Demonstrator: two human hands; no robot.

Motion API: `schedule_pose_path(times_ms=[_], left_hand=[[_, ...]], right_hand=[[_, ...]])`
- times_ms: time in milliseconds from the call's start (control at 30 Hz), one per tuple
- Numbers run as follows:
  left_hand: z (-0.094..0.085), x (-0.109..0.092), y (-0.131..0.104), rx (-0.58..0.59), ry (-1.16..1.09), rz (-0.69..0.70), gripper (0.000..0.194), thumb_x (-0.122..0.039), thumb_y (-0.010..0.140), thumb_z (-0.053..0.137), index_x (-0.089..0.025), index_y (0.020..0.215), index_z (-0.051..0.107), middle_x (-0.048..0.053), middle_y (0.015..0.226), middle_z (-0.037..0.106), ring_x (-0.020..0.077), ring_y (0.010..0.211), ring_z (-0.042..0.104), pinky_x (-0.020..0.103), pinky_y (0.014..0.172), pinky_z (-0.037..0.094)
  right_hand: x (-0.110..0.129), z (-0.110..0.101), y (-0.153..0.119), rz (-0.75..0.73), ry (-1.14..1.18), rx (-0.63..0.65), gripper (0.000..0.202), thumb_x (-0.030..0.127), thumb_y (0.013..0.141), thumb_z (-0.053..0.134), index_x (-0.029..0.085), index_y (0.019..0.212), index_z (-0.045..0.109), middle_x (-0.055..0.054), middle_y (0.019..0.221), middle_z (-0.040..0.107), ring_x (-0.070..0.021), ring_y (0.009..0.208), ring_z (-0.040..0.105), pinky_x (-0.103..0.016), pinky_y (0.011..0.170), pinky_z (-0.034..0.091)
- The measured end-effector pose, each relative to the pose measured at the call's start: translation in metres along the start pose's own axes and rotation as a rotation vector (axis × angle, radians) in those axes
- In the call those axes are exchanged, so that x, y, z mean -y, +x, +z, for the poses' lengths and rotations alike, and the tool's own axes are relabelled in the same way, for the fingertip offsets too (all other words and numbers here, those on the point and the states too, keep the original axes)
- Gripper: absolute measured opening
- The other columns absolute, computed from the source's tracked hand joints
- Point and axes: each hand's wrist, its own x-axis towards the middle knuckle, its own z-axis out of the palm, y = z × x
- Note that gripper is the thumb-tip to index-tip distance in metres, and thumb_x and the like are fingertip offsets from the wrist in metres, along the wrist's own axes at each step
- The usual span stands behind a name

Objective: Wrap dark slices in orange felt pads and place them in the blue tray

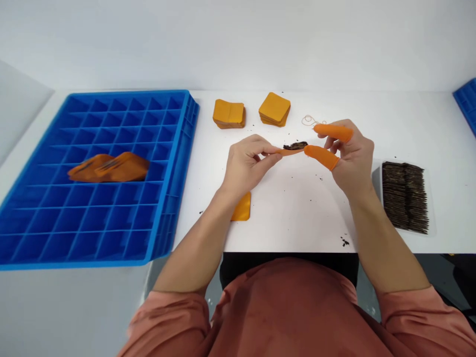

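Observation:
My left hand (247, 161) pinches the left end of a small flat orange pouch (288, 152) between thumb and fingers, just above the white table. Dark brown, crumbly dried material (295, 146) lies along its upper side. My right hand (347, 153) wears orange finger cots on thumb and index finger. Those two fingers are spread apart, with the thumb tip at the pouch's right end; whether it presses on it I cannot tell. Near the index fingertip lies a thin loop of thread (308, 120). Another orange pouch (242, 208) is partly hidden under my left forearm.
On the left stands a blue compartment crate (158, 208) with filled orange pouches (122, 167) in it. Two stacks of orange pouches, one left (228, 113) and one right (275, 108), sit at the back. A clear tub of dark thin slabs (405, 198) is right. Dark crumbs dot the table.

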Motion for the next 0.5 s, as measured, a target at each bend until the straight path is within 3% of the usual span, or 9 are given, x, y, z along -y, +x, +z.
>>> schedule_pose_path(times_ms=[267,500], left_hand=[[0.0004,0.0010,-0.0023,0.060,0.124,0.053,0.009,-0.037,0.090,0.087,-0.029,0.085,0.089,0.004,0.089,0.079,0.0189,0.077,0.065,0.035,0.073,0.054],[-0.0015,0.0035,-0.0008,0.057,0.106,0.037,0.014,-0.043,0.090,0.091,-0.030,0.085,0.090,0.003,0.089,0.078,0.0180,0.075,0.064,0.035,0.071,0.054]], right_hand=[[0.0033,-0.0061,0.0029,-0.079,-0.150,0.097,0.004,0.033,0.095,0.087,0.031,0.099,0.087,-0.003,0.091,0.071,-0.0187,0.078,0.060,-0.039,0.069,0.055],[0.0040,-0.0054,0.0031,-0.104,-0.163,0.133,0.004,0.029,0.098,0.082,0.030,0.099,0.086,-0.003,0.092,0.074,-0.0183,0.077,0.060,-0.039,0.068,0.054]])
